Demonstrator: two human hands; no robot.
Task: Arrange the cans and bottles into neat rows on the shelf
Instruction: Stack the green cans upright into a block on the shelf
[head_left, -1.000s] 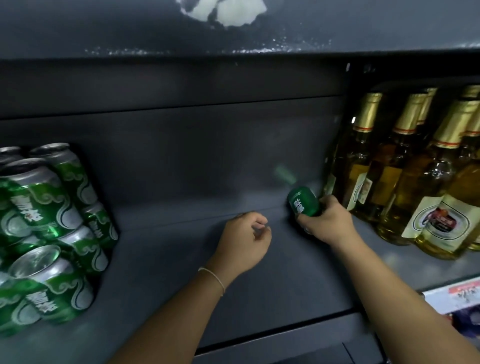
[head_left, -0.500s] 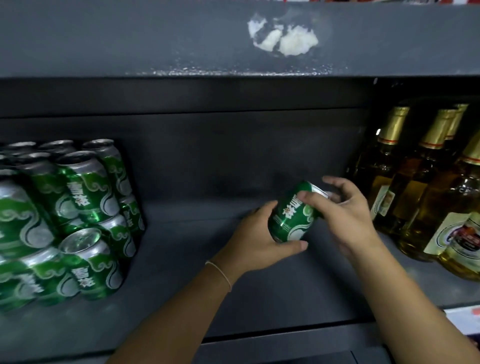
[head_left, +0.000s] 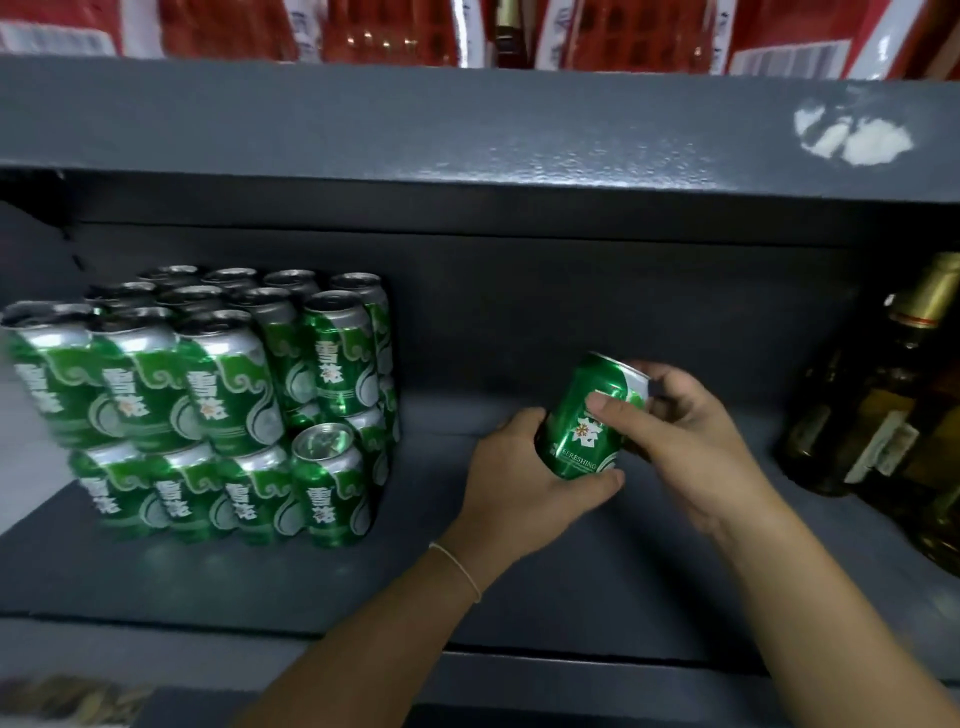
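Both hands grasp one green can (head_left: 589, 426), held tilted above the middle of the dark grey shelf (head_left: 597, 571), its silver top leaning far and right. The left hand (head_left: 524, 475) cups the can's lower end, thumb lying along the near bottom edge. The right hand (head_left: 680, 431) wraps the upper part, thumb pressed across the label. On the can a white snowflake mark shows under that thumb, and near the base the letters "EFRESHING" can be read; the first letter is hidden. A thin pale bracelet (head_left: 460, 569) circles the left wrist.

To the left, well apart from the hands, a block of green cans (head_left: 218, 410) stands in two layers in rows on the shelf, each printed with white Chinese characters and silver swirls. One can in the lower layer's near right corner has nothing stacked on it, so its top shows. At the right edge stand dark glass bottles (head_left: 883, 415) with gold foil necks; their labels are too blurred to read. On the upper shelf (head_left: 467, 130) sit red packs (head_left: 623, 31).
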